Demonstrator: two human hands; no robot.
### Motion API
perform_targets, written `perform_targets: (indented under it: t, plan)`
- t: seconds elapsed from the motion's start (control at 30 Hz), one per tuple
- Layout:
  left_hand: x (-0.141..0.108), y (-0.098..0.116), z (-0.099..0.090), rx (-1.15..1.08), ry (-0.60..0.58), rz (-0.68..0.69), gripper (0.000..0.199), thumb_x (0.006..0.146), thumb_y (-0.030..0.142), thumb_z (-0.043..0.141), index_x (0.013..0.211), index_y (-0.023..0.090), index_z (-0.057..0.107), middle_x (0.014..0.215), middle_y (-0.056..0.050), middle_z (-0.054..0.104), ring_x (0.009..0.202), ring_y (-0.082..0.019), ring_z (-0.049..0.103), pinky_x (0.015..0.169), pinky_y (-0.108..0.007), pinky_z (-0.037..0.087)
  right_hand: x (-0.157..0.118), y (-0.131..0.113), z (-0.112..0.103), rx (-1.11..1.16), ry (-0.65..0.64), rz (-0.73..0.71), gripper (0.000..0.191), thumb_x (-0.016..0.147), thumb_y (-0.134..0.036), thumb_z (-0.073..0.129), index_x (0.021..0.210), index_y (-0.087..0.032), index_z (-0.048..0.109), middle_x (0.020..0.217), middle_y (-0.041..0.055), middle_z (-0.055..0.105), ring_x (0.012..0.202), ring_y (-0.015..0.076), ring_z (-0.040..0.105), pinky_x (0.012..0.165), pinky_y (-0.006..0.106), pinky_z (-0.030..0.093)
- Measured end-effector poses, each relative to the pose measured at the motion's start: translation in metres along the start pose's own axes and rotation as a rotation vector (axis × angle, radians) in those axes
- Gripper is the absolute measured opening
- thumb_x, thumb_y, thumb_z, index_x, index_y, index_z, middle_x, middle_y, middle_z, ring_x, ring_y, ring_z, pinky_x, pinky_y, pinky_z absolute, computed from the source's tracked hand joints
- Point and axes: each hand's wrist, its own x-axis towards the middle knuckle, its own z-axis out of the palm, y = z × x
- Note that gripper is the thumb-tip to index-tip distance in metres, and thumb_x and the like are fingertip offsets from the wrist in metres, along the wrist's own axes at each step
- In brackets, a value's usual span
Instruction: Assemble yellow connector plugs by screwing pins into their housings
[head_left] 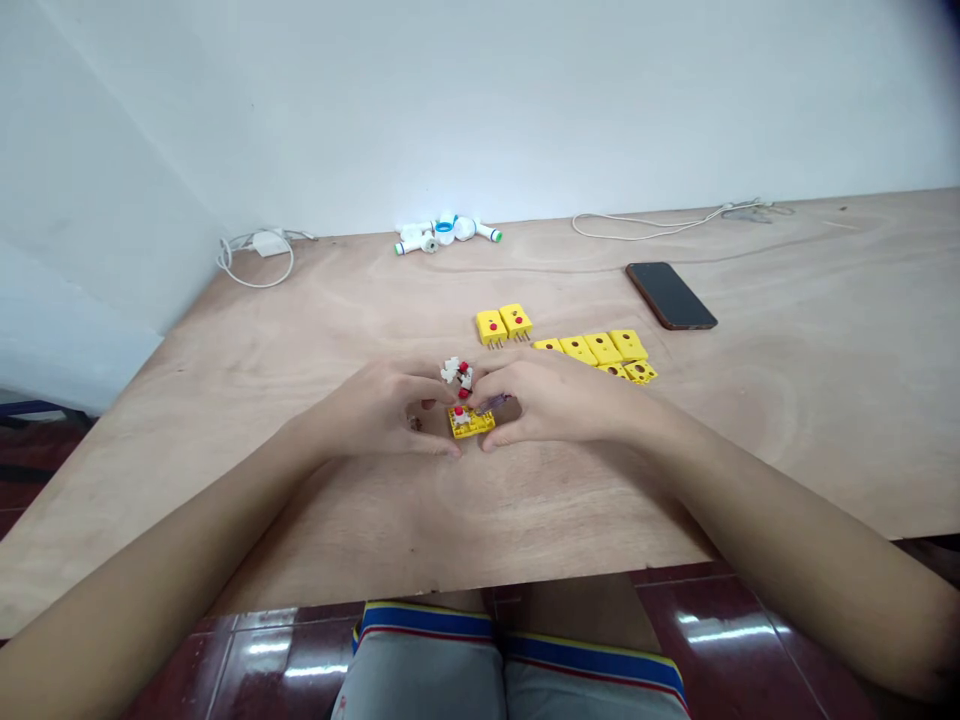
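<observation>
A small open yellow housing (480,428), with a white and red insert in its left part, lies on the table between my hands. My left hand (386,408) curves around its left side, thumb and fingers apart. On the other side is my right hand (544,398), also curved, with a gap between thumb and fingers. Just behind the housing, loose white and red parts (459,377) sit close to the fingertips of both hands. A small purplish piece (496,402) shows beside my right fingers; its kind is unclear. Tiny dark bits (415,423) lie inside the left hand's curve.
Two yellow plugs with pins (504,324) stand behind my hands. Several yellow covers (600,350) with round holes lie behind my right hand. Farther back are a phone (671,296), white tube-like parts (446,232) and white cables (262,245) (660,228) along the wall.
</observation>
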Motion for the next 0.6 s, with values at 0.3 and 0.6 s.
perform_targets:
  t: [0.3, 0.6]
  plan:
    - [0.002, 0.004, 0.005, -0.036, -0.061, -0.032, 0.024, 0.101, 0.042, 0.084, 0.108, 0.02, 0.081, 0.12, -0.01, 0.08, 0.103, -0.023, 0.077, 0.084, -0.032, 0.058, 0.003, -0.003, 0.008, -0.048, 0.033, -0.145, 0.018, 0.108, -0.035, 0.074, 0.107, -0.019, 0.083, 0.121, 0.0096, 0.079, 0.109, 0.0256, 0.073, 0.091, 0.039, 0.049]
    - [0.003, 0.002, 0.012, -0.226, -0.066, -0.135, 0.023, 0.096, 0.038, 0.089, 0.095, 0.017, 0.08, 0.094, -0.005, 0.073, 0.084, -0.016, 0.067, 0.071, -0.026, 0.05, 0.008, 0.0, 0.017, 0.035, 0.1, -0.208, 0.019, 0.105, -0.03, 0.074, 0.091, -0.018, 0.074, 0.096, 0.0052, 0.075, 0.09, 0.0194, 0.067, 0.082, 0.034, 0.047]
